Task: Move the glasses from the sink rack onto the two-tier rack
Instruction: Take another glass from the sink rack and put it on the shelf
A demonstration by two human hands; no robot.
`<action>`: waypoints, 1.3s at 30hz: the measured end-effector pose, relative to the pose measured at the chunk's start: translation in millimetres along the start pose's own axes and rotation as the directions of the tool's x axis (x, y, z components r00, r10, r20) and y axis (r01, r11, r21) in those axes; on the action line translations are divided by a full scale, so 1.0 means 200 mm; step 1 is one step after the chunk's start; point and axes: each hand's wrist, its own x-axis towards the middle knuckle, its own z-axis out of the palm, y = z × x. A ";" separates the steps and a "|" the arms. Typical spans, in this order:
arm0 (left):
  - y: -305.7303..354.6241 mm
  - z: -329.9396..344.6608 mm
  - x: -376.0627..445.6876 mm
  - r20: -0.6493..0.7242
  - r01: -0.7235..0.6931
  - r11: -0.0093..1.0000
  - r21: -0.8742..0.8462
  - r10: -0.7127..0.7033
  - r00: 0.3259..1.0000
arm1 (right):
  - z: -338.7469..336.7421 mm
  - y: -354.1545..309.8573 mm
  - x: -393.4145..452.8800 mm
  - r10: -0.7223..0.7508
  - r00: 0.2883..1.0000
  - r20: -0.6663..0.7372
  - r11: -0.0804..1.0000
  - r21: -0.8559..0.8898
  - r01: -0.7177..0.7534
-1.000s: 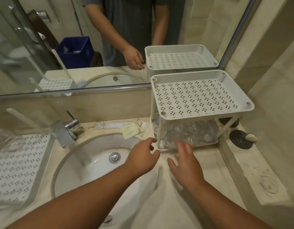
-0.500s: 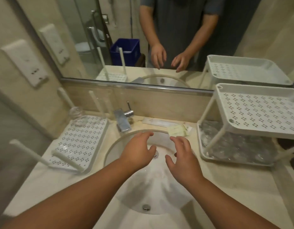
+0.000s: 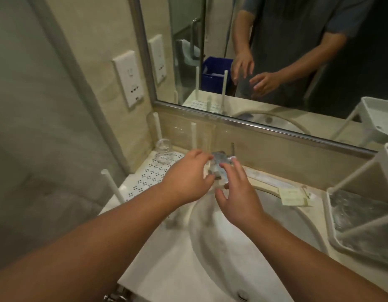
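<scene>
A clear glass point(image 3: 164, 151) stands at the far corner of the white perforated sink rack point(image 3: 148, 179), left of the basin. My left hand point(image 3: 185, 177) hovers over the rack's right edge, fingers relaxed and holding nothing, a short way right of the glass. My right hand point(image 3: 236, 192) is spread in front of the chrome tap point(image 3: 221, 164), also holding nothing. The two-tier rack point(image 3: 363, 216) stands at the right edge; its lower tray holds several clear glasses point(image 3: 360, 210).
The oval basin point(image 3: 249, 247) lies below my hands. Four white posts rise from the sink rack, one at the front left point(image 3: 112, 186). A small paper packet point(image 3: 292, 196) lies by the basin's far rim. A mirror and a wall socket point(image 3: 127, 79) stand behind.
My view has swung left from the two-tier rack to the sink rack. Both hands have moved left and forward, from the lower tier across the basin toward the rack with the glass.
</scene>
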 end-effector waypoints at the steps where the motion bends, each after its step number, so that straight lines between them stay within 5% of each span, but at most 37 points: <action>1: -0.05 -0.03 0.01 -0.008 0.013 1.000 0.007 -0.013 1.000 | 0.03 -0.03 0.04 -0.015 1.000 -0.003 1.000 0.010 0.015; 10: -0.46 -0.12 0.17 -0.063 0.223 0.972 0.074 -0.219 0.974 | 0.23 -0.21 0.34 -0.030 0.997 0.069 0.999 -0.041 0.033; 20: -0.74 0.01 0.48 0.047 0.394 0.906 0.157 -0.406 0.913 | 0.35 -0.15 0.64 0.004 0.980 0.198 0.997 -0.080 0.012; 28: -0.83 0.09 0.68 0.110 0.383 0.866 0.322 -0.436 0.893 | 0.48 -0.09 0.77 0.011 0.968 0.249 0.998 -0.062 0.005; 39: -0.89 0.17 0.77 0.206 0.312 0.891 0.329 -0.391 0.897 | 0.52 0.00 0.78 0.075 0.966 0.248 0.997 -0.047 -0.065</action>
